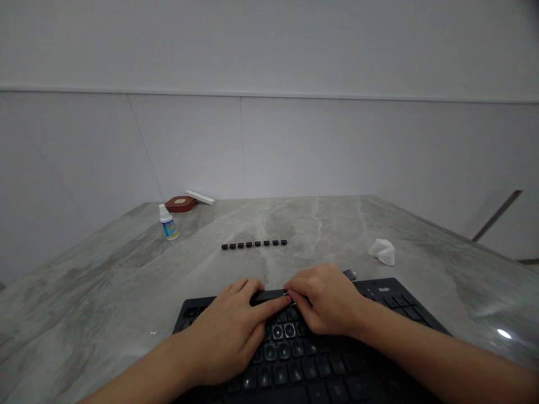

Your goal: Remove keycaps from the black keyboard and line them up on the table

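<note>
A black keyboard (295,370) lies in front of me, partly covered by both hands and forearms. My left hand (233,331) rests on its left half; the index finger stretches right to the top rows and other fingers lie at the back edge. Against that fingertip, my right hand (326,300) is closed in a pinch at the upper key row. A small shiny bit shows at its fingertips, too small to name. Behind the keyboard, several black keycaps (257,244) stand in a line on the table.
A white spray bottle (169,224) with a blue label stands at the left. Farther back are a reddish-brown case (181,204) and a white strip (200,197). Crumpled white tissue (383,251) lies at the right of the grey marbled table (105,280). A white wall rises behind.
</note>
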The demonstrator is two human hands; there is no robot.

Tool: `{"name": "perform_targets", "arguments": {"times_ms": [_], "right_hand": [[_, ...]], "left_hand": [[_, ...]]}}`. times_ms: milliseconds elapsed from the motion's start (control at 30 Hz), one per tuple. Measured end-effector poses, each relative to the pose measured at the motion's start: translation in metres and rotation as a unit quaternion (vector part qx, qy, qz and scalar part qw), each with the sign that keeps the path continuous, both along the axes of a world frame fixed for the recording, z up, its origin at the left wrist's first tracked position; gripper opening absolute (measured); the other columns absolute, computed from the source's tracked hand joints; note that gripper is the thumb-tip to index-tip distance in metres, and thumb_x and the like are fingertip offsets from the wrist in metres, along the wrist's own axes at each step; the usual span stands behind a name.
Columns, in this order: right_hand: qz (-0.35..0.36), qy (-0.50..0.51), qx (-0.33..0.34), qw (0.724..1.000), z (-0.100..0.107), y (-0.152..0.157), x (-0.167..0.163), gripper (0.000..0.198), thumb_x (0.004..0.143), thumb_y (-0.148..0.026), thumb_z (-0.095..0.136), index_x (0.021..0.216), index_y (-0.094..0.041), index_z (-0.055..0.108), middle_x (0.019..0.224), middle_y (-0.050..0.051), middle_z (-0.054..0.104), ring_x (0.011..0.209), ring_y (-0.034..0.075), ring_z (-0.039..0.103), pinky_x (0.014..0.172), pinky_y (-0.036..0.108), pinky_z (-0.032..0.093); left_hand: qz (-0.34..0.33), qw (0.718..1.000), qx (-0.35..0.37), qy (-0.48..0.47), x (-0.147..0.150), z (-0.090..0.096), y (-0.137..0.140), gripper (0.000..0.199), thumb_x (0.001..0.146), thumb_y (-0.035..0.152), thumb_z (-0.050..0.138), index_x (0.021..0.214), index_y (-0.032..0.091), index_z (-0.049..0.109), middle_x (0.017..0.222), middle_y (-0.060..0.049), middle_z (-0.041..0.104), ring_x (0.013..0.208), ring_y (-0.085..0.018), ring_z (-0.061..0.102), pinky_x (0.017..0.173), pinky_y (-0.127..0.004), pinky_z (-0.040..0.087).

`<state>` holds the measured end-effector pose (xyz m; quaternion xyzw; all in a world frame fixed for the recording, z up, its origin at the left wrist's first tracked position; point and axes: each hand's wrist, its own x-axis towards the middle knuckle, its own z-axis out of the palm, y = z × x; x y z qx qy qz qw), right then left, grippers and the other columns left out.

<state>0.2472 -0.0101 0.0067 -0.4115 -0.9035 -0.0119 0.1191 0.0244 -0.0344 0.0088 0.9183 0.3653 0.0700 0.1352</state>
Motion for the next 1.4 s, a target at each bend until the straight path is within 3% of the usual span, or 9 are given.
{"name": "perform_targets", "arguments": {"times_ms": [367, 800, 1067, 1267, 1400], "right_hand": [[-0.009, 0.008, 0.002, 1.000, -0.002, 0.002, 0.001, 0.024, 0.081, -0.022, 0.050, 0.061, -0.016, 0.061, 0.057, 0.003, 0.063, 0.048, 0.010, 0.046, 0.051, 0.028, 0.018], [0.044, 0.040, 0.017, 0.998, -0.007, 0.000, 0.003, 0.020, 0.078, -0.018, 0.048, 0.060, -0.016, 0.057, 0.055, 0.001, 0.060, 0.048, 0.009, 0.045, 0.050, 0.026, 0.022], [-0.016, 0.073, 0.042, 0.996, -0.002, 0.008, 0.021, 0.026, 0.082, -0.021, 0.047, 0.061, -0.016, 0.062, 0.051, 0.002, 0.057, 0.048, 0.011, 0.048, 0.051, 0.025, 0.027], [0.062, 0.069, 0.033, 0.995, -0.006, 0.002, 0.011, 0.021, 0.086, -0.019, 0.047, 0.077, -0.016, 0.065, 0.064, 0.003, 0.064, 0.057, 0.012, 0.054, 0.056, 0.026, 0.032], [0.114, 0.055, 0.073, 0.989, -0.007, 0.002, 0.011, 0.020, 0.090, -0.021, 0.046, 0.091, -0.018, 0.065, 0.073, 0.002, 0.066, 0.062, 0.013, 0.056, 0.060, 0.027, 0.035]], "left_hand": [[-0.002, 1.000, 0.001, -0.007, 0.001, 0.004, -0.001, 0.056, 0.089, 0.018, 0.039, 0.140, 0.039, 0.034, 0.113, -0.006, 0.048, 0.102, -0.025, 0.048, 0.092, -0.046, 0.044], [-0.003, 1.000, 0.001, -0.015, 0.001, 0.004, -0.001, 0.055, 0.090, 0.019, 0.039, 0.140, 0.039, 0.033, 0.111, -0.007, 0.048, 0.102, -0.024, 0.048, 0.093, -0.046, 0.043], [-0.009, 1.000, 0.009, -0.016, 0.000, 0.001, -0.001, 0.054, 0.091, 0.019, 0.038, 0.141, 0.039, 0.032, 0.117, -0.006, 0.047, 0.105, -0.024, 0.048, 0.094, -0.045, 0.043], [0.014, 0.999, -0.005, -0.048, 0.002, 0.001, -0.001, 0.044, 0.094, 0.022, 0.036, 0.137, 0.029, 0.038, 0.114, -0.006, 0.051, 0.105, -0.023, 0.048, 0.097, -0.043, 0.042], [0.017, 0.998, -0.004, -0.056, 0.004, 0.001, -0.002, 0.040, 0.093, 0.022, 0.036, 0.133, 0.026, 0.041, 0.111, -0.006, 0.052, 0.104, -0.023, 0.048, 0.096, -0.043, 0.043]]}}
